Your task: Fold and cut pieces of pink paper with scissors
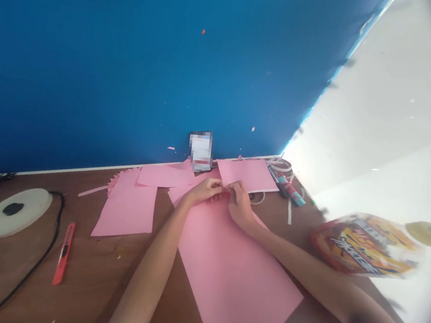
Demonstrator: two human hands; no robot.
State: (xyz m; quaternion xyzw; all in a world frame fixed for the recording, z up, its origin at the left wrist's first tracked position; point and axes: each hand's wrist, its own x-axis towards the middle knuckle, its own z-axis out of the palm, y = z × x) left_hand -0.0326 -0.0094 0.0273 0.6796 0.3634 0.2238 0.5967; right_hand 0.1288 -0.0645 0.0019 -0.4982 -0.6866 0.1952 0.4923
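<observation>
Head view: a person's left hand (205,191) and right hand (240,202) nearly meet, fingers (215,183) curled, over the far part of a long pink sheet (233,270) on the brown worktop (84,291); whether they pinch it is unclear.

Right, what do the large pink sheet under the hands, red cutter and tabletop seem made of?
Pink sheet: probably paper or card, matte; no glare, straight edges. Red cutter: likely smooth plastic, evenly coloured. Tabletop: perhaps satin wood or laminate; brown, softly reflecting light.
</observation>
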